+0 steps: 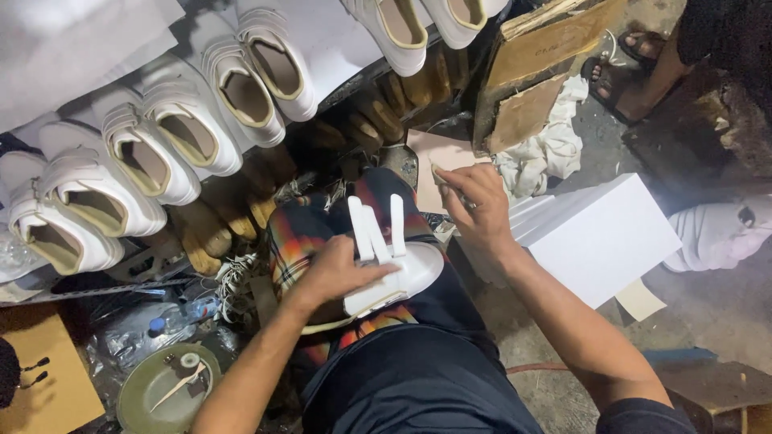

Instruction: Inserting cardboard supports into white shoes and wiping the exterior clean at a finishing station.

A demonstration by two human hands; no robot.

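A white shoe with three upright straps lies on my lap, over a plaid cloth. My left hand grips the shoe at its heel side. My right hand is raised just beyond the shoe's toe, fingers pinched on a small thin object I cannot make out, above a pale card sheet.
Several finished white shoes line a shelf at the upper left, wooden lasts below them. A white box sits to the right, brown cardboard behind it. A glue tin with a stick stands lower left. Another person's sandalled feet show at top right.
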